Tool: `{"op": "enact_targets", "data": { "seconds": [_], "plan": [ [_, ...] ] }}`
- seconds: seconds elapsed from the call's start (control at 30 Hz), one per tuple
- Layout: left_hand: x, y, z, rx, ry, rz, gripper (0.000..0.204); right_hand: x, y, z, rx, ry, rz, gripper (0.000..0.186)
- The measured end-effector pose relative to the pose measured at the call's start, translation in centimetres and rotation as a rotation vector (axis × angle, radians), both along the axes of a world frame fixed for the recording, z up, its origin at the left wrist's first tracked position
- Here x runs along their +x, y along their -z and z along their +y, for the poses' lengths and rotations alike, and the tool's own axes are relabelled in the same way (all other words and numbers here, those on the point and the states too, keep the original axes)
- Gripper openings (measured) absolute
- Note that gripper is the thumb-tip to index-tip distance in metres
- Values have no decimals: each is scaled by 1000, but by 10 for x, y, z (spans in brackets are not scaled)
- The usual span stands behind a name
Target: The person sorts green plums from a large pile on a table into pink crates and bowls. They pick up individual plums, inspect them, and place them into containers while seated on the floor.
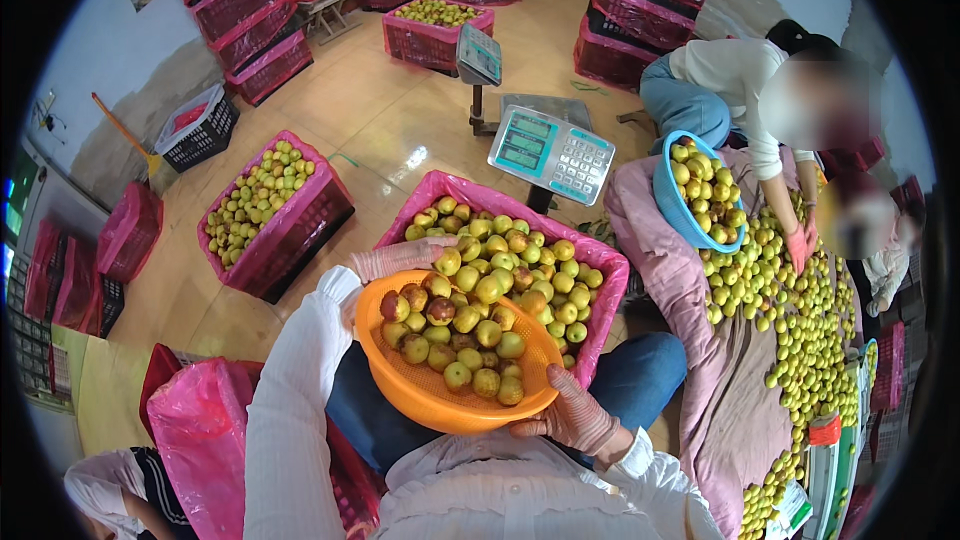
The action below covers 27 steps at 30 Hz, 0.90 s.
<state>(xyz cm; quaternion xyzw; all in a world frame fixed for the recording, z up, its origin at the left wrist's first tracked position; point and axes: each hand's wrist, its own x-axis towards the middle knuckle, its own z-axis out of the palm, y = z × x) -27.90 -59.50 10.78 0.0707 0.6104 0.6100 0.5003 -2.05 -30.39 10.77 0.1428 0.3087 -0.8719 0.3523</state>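
Note:
In both hands I hold an orange plastic basket [400,390] of green and reddish-brown round fruits [440,312]. My left hand [385,262] is closed on its far left side; my right hand [575,415] grips the near right side, thumb at the rim. The basket is tilted over a pink-lined crate [608,275] full of yellow-green fruit, and some fruit sits at its far rim; whether any is falling I cannot tell. Just beyond the crate stands a scale with a keypad display [550,154].
Fruit crates stand left [295,245] and behind [425,40], beside stacked crates [655,10]. At right, a co-worker [730,80] reaches into fruit on a pink cloth [650,210] beside a blue basin [675,210]. Other people are at far right and lower left [120,490].

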Motion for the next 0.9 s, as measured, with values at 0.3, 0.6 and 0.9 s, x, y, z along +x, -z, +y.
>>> {"op": "enact_targets", "data": {
  "seconds": [0.3,0.6,0.9],
  "plan": [
    [63,-28,3,160,-41,-157,71,33,9,-10,32,31,62,88],
    [77,-7,-30,132,-85,-66,81,39,12,-19,50,17,123,88],
    [103,-22,-33,94,-245,27,83,35,6,-26,74,-14,162,90]
  ]
}}
